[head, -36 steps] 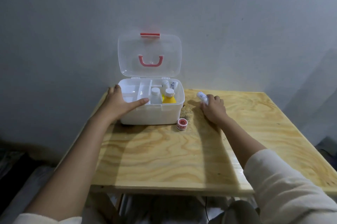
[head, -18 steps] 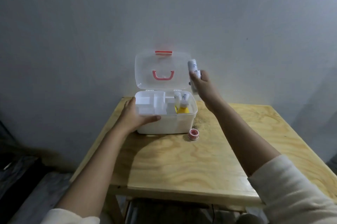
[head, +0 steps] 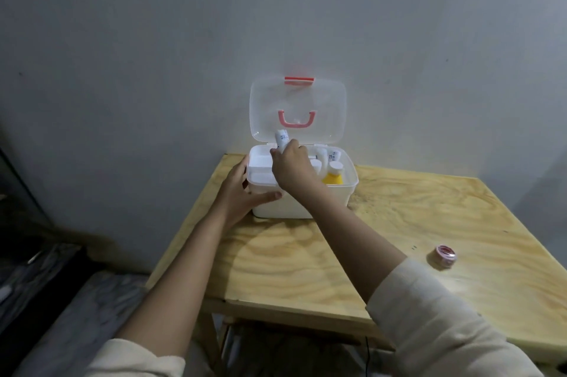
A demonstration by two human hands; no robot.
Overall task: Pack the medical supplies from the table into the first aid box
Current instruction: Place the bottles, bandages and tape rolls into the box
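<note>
You face a plain, dim room, likely a home corner: a bare grey wall [head: 153,39], with a small raw plywood bench [head: 399,223] set against it.

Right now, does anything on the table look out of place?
Yes: a small red-and-white tape roll lies alone on the table, well right of the first aid box, unpacked. Nothing looks spilled or damaged.
</note>
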